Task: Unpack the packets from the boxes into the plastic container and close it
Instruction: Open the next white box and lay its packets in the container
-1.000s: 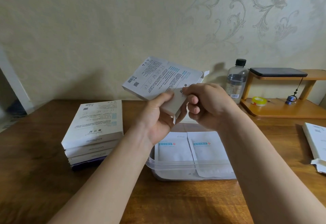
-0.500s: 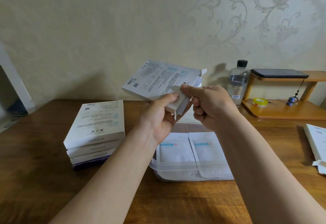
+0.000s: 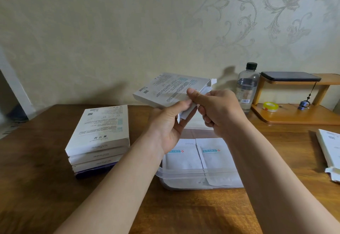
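A flat white box (image 3: 165, 88) is held in the air above the clear plastic container (image 3: 184, 175). My left hand (image 3: 168, 125) grips the box's near corner from below, thumb on top. My right hand (image 3: 219, 111) pinches the opened flap end of the box, thumb on its top face; its end flaps stick out at the right. Two white packets (image 3: 198, 156) with blue labels lie side by side in the container. A stack of several closed boxes (image 3: 100, 138) stands on the table to the left.
An opened empty box (image 3: 329, 151) lies at the right table edge. A clear bottle (image 3: 247, 88) with a black cap stands behind, beside a small wooden shelf (image 3: 294, 117) holding a tape roll and a dark device. The wall is close behind.
The box has tilted flatter and lower. My right thumb has moved onto its top face, and the end flap now stands open at the right.
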A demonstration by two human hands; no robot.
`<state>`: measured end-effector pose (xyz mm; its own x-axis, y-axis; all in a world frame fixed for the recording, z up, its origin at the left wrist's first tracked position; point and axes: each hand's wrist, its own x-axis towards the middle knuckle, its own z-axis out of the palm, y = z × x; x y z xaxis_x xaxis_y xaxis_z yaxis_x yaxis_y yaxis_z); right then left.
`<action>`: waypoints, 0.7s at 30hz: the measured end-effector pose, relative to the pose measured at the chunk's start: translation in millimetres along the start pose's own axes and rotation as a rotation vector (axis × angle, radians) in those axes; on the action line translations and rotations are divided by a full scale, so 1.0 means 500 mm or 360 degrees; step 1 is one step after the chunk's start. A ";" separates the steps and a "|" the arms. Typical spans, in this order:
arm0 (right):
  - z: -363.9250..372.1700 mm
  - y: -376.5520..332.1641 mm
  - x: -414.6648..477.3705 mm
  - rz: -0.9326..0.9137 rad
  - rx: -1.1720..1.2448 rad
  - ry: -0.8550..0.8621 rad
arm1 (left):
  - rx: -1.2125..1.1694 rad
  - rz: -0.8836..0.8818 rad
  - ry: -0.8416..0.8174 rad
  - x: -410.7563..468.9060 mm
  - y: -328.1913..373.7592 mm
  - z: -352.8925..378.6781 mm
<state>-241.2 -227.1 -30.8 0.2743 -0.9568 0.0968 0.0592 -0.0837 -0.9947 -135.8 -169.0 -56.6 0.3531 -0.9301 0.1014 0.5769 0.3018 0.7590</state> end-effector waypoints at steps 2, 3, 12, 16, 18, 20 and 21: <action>0.000 0.000 -0.001 -0.0016 -0.0047 -0.0009 | 0.0038 0.0023 0.0057 0.001 0.001 0.001; -0.002 -0.002 -0.002 -0.0024 -0.0064 -0.0023 | 0.0060 0.0036 0.0076 0.001 0.001 0.002; -0.032 -0.025 -0.001 0.0028 -0.0100 -0.0093 | -0.0002 0.0049 0.0202 0.003 0.000 0.010; -0.044 -0.032 0.002 0.0058 -0.0113 -0.0062 | -0.0011 0.0049 0.0261 0.008 0.002 0.007; -0.045 -0.034 0.002 0.0080 -0.0126 -0.0072 | -0.0016 0.0047 0.0289 0.009 0.001 0.006; -0.050 -0.035 0.001 0.0098 -0.0169 -0.0095 | -0.0025 0.0045 0.0302 0.010 0.001 0.005; -0.054 -0.036 0.001 0.0100 -0.0231 -0.0101 | -0.0025 0.0042 0.0304 0.010 0.001 0.005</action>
<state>-268.0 -233.6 -13.5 0.3332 -0.9423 0.0318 -0.0980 -0.0682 -0.9928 -135.6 -173.8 -54.3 0.5006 -0.8656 -0.0041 0.5768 0.3301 0.7472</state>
